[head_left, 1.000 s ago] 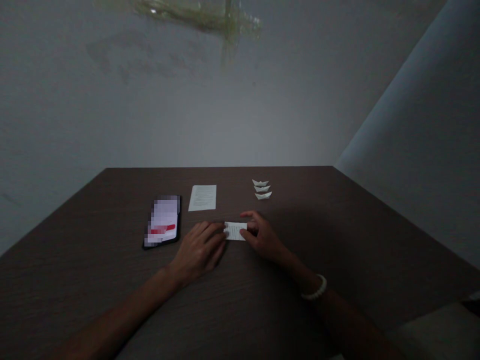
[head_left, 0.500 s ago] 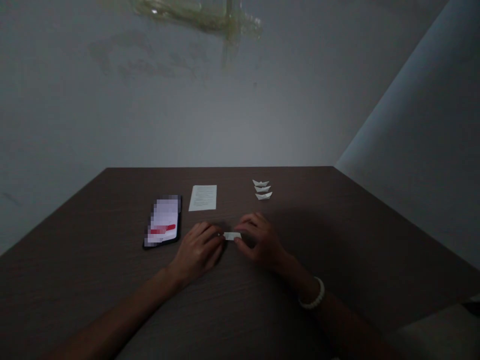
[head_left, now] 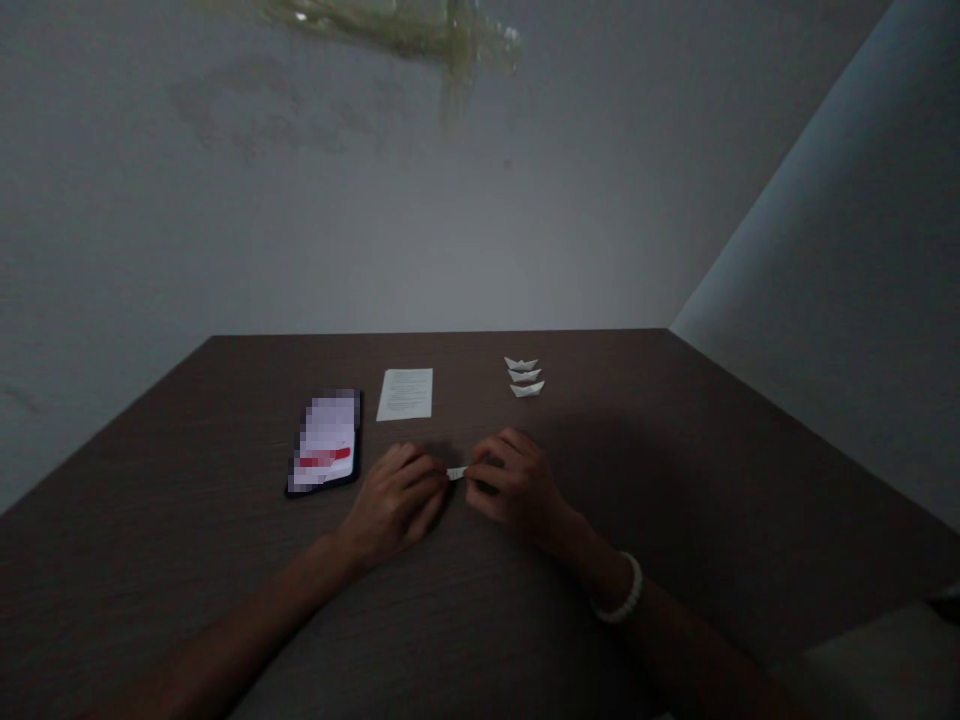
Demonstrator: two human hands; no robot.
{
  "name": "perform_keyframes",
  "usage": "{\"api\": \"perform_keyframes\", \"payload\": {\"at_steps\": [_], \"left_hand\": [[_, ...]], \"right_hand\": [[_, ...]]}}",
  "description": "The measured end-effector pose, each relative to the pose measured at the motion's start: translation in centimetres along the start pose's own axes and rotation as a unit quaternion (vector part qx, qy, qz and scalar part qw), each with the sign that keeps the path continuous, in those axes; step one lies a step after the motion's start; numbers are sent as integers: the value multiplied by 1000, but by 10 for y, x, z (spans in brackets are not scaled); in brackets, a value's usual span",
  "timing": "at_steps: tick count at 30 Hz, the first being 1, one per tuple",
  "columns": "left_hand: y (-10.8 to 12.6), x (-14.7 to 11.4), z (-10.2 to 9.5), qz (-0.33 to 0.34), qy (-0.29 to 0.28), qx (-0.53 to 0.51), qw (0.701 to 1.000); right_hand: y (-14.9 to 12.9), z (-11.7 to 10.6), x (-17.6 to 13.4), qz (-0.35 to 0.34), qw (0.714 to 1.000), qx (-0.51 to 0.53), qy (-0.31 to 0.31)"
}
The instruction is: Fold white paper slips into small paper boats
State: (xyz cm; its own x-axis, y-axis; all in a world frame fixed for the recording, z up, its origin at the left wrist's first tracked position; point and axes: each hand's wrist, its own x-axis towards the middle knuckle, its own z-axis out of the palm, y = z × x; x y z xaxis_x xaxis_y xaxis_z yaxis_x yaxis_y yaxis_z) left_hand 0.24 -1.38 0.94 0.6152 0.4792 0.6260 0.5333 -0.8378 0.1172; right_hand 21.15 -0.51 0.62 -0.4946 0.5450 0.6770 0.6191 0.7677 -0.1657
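A small folded piece of paper lies low over the tabletop between my hands, its two ends hidden by my fingers. My left hand pinches the left end. On the other end, the thumb and fingers of my right hand are closed. Only a short pale strip with faint print shows in the gap. Beyond my right hand stand three small white paper boats, one behind another.
A phone with a lit, partly blurred screen lies left of my left hand. Printed paper sheets rest behind it to the right. The brown table meets a stained grey wall at the back.
My right thumb and fingers have come together on the right end of the paper, and less of it shows. My left hand has stayed in place.
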Motion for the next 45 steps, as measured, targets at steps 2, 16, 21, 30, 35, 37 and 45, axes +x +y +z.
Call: {"api": "perform_keyframes", "payload": {"at_steps": [2,16,21,30,35,37,45], "left_hand": [[0,0,0,-9,5,1,1000],[-1,2,0,-32,24,-19,999],[0,2,1,-27,11,-13,999],[-3,1,-4,-49,46,-25,997],[-8,-2,1,-73,83,-45,993],[-7,-2,1,-67,77,-47,994],[-2,3,0,-31,55,-25,998]], "right_hand": [[5,-3,-2,10,1000,-15,0],[3,-8,0,-27,998,20,-50],[-1,-5,3,-46,997,1,-67],[0,-9,1,-47,996,-10,-79],[8,-13,-2,-5,999,-21,-50],[8,-13,-2,-11,998,-22,-50],[-1,-11,2,-43,997,-12,-67]]}}
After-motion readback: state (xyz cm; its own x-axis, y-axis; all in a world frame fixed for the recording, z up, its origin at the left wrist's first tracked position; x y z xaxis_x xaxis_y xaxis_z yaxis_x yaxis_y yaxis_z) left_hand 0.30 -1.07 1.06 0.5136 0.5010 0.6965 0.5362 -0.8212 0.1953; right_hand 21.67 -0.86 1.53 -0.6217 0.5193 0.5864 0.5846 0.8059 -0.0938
